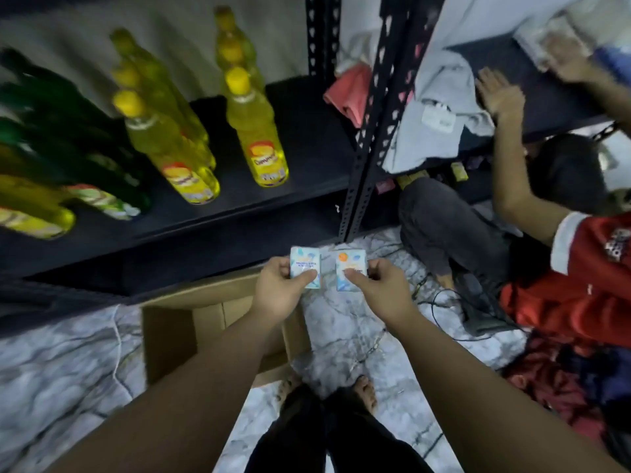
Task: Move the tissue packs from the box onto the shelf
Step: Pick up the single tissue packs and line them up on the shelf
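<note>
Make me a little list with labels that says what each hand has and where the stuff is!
left hand: holds left tissue pack
right hand: holds right tissue pack
packs: side by side, in the air, not on a shelf
cardboard box: open, on the floor, under the left arm
shelf: dark, in front, part bare
yellow bottles: standing on the shelf
other person: sits at right, both hands on the next shelf
</note>
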Tool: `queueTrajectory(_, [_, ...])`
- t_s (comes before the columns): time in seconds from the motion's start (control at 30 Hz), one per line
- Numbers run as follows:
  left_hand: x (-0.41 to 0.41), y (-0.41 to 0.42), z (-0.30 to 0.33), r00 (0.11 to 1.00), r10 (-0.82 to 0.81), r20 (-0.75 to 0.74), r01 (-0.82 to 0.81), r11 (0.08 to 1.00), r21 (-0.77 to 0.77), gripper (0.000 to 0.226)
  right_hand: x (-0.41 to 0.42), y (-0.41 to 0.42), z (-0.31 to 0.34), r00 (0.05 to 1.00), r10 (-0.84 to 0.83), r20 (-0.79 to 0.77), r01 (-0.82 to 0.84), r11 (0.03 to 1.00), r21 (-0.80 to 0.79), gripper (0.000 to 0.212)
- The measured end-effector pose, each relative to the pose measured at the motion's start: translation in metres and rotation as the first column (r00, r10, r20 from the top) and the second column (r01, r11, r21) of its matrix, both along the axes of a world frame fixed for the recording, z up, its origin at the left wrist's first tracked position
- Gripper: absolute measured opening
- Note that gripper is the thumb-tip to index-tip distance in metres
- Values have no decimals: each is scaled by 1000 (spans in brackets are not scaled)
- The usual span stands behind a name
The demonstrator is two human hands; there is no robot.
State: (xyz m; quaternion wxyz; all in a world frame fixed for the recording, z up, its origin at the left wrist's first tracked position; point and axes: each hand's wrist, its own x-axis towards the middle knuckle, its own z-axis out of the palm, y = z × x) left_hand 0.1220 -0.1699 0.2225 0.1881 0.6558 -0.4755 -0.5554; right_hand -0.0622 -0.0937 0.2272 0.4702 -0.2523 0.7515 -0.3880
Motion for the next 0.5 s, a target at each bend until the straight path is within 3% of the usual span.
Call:
queueTrajectory(0.17, [39,3,94,988,131,-82,-138,986,-88,34,28,-17,84,995,103,-6,-103,992,-75,30])
queueTrajectory(0.33, [93,-1,163,966,224,-133,-244,955,-168,34,69,-49,153,978,207,-10,-205,965,-165,11])
queueTrajectory(0.5, [151,-21,219,942,261,-210,-311,915,-256,36,126,-88,212,953,301,-13,-293,916,-274,13])
